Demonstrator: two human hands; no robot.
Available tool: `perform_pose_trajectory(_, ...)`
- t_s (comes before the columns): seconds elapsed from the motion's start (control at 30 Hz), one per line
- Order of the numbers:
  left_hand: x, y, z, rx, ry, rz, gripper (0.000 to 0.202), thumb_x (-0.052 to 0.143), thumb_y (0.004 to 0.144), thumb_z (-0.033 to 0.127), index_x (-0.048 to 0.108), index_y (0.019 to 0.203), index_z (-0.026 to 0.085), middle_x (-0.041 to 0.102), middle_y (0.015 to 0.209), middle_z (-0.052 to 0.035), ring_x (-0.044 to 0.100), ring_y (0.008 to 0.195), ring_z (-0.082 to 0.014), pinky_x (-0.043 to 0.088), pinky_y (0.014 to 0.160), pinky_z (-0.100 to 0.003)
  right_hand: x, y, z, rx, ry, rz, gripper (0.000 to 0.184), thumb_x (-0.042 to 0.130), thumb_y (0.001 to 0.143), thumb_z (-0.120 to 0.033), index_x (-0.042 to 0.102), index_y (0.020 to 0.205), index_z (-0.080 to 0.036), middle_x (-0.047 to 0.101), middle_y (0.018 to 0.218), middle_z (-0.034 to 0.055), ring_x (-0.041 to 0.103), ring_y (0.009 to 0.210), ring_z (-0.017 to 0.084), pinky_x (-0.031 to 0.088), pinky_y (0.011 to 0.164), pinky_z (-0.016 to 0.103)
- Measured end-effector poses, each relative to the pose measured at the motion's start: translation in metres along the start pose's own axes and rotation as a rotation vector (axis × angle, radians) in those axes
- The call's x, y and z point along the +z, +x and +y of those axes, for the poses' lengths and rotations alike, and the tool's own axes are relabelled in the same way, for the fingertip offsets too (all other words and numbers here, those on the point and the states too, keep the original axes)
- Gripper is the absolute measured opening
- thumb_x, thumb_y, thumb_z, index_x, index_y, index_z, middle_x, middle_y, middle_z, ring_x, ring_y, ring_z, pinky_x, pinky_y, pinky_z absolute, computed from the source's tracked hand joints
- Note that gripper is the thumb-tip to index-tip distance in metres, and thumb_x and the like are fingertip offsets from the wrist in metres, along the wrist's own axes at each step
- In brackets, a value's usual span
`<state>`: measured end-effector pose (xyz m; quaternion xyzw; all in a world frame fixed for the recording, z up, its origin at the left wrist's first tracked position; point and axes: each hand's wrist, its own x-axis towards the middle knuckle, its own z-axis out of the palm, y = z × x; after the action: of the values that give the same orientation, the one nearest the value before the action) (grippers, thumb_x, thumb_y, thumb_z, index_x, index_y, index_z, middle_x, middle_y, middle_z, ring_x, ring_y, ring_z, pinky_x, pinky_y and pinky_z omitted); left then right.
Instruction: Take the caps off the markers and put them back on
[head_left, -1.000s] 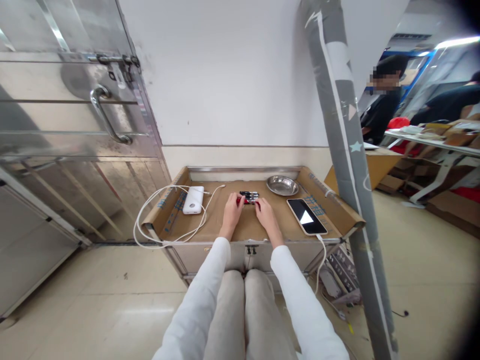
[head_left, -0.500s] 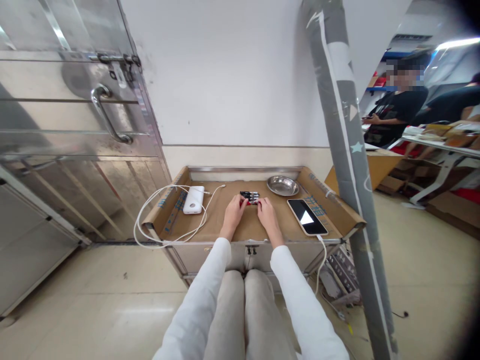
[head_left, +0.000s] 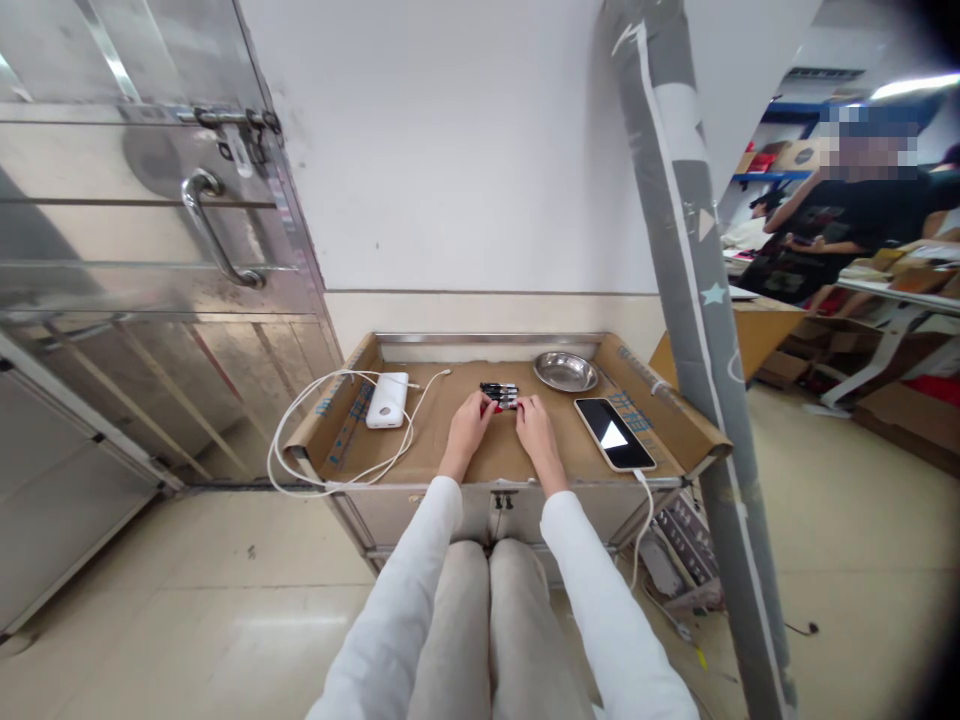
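Observation:
Several dark pens (head_left: 498,390) lie side by side on the brown cardboard surface (head_left: 442,445) of the cart. At the near edge of this row, my left hand (head_left: 466,430) has its fingers closed on the left end of a pen showing some red (head_left: 498,408). My right hand (head_left: 535,430) pinches the same pen's right end. Fingertips cover part of the pen, so its full shape is hidden.
A metal dish (head_left: 566,371) sits behind to the right, and a phone (head_left: 615,434) with a white cable lies nearer. To the left is a white power bank (head_left: 388,400) with a looped cable (head_left: 289,415). A wrapped grey pole (head_left: 697,300) stands at right.
My hands keep almost the same place at the row of pens. In the right background, a person in dark clothes has shifted to the right.

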<state>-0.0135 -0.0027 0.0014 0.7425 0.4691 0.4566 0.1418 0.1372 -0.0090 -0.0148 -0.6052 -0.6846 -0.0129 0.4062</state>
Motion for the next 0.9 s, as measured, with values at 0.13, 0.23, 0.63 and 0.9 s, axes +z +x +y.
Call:
perform_pose_trajectory(0.13, 0.001, 0.000, -0.001, -0.014, 0.003, -0.010, 0.011, 0.048, 0.090, 0.030, 0.052, 0.083, 0.021, 0.062, 0.085, -0.0022, 0.059, 0.077, -0.0158, 0.044, 0.072, -0.028, 0.001, 0.000, 0.001, 0.006, -0.014, -0.012, 0.028, 0.034, 0.089, -0.012, 0.061, 0.097, -0.015, 0.056, 0.095, 0.0099, 0.054, 0.083, 0.018, 0.042, 0.078, 0.029)
perform_pose_trajectory(0.23, 0.000, 0.000, -0.001, -0.013, -0.005, -0.017, 0.011, 0.049, 0.089, 0.029, 0.052, 0.082, 0.021, 0.062, 0.084, -0.0022, 0.059, 0.077, -0.0158, 0.044, 0.073, -0.028, 0.001, 0.000, 0.002, -0.003, -0.018, -0.006, 0.028, 0.035, 0.088, -0.012, 0.061, 0.096, -0.015, 0.056, 0.094, 0.0101, 0.054, 0.084, 0.019, 0.042, 0.079, 0.029)
perform_pose_trajectory(0.63, -0.001, -0.001, 0.002, -0.029, 0.014, -0.058, 0.011, 0.048, 0.090, 0.028, 0.052, 0.082, 0.022, 0.063, 0.084, -0.0026, 0.060, 0.078, -0.0160, 0.044, 0.071, -0.028, 0.004, 0.000, 0.006, -0.023, -0.009, -0.005, 0.028, 0.035, 0.087, -0.011, 0.061, 0.095, -0.016, 0.056, 0.092, 0.0098, 0.053, 0.087, 0.020, 0.043, 0.081, 0.031)
perform_pose_trajectory(0.9, -0.003, 0.000, 0.006, -0.044, 0.031, -0.080, 0.012, 0.048, 0.090, 0.027, 0.052, 0.080, 0.022, 0.063, 0.083, -0.0027, 0.060, 0.076, -0.0164, 0.043, 0.069, -0.027, 0.008, 0.001, 0.010, -0.036, -0.004, -0.003, 0.027, 0.036, 0.086, -0.010, 0.061, 0.094, -0.016, 0.056, 0.094, 0.0094, 0.053, 0.091, 0.020, 0.043, 0.084, 0.032)
